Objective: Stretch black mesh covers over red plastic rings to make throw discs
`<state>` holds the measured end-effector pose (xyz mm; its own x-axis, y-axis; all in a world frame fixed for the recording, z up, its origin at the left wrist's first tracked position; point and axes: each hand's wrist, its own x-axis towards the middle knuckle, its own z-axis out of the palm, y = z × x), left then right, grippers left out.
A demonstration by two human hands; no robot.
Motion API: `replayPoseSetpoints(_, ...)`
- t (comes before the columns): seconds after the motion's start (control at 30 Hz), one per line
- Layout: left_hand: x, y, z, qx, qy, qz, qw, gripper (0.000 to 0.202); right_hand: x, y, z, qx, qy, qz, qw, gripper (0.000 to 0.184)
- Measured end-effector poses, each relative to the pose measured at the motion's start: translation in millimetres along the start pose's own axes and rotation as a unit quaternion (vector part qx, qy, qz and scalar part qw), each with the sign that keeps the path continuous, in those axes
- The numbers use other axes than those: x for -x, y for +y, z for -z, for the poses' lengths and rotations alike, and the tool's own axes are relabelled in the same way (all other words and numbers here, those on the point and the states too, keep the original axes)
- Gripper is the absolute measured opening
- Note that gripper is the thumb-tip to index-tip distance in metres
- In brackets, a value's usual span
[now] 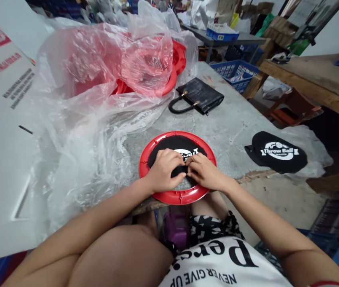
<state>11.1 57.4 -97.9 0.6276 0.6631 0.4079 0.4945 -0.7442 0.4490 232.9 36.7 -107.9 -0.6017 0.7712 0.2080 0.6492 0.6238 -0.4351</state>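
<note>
A red plastic ring lies on the grey table near its front edge. Inside it is a black fabric disc with a white print, partly covered by my fingers. My left hand is closed on the near edge of the fabric, which is bunched up. Close beside it, my right hand pinches the same edge with its fingertips. Grey table shows through the ring's near part, below the fabric. To the right, more black fabric printed "Throw Ball" rests on clear plastic.
Clear plastic bags with several red rings spread over the left and back. A black handbag lies behind the ring. White printed board stands at far left. Beyond the table are a blue basket and a wooden bench.
</note>
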Motion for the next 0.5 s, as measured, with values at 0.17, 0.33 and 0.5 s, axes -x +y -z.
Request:
replayPoseSetpoints(0.17, 13, 1, -4.4, -0.054, -0.068, -0.018, 0.996, 0.018, 9, -7, 6, -0.036, 0.038, -0.01, 0.999, 0.013)
replayPoseSetpoints(0.33, 19, 3, -9.9, -0.05, -0.05, -0.008, 0.997, 0.02, 14, -12, 4, -0.047, 0.067, -0.022, 0.996, 0.015)
replayPoseSetpoints(0.5, 25, 6, -11.9, -0.052, -0.012, -0.018, 0.998, 0.018, 26, -21, -4, -0.018, 0.158, 0.003, 0.987, 0.025)
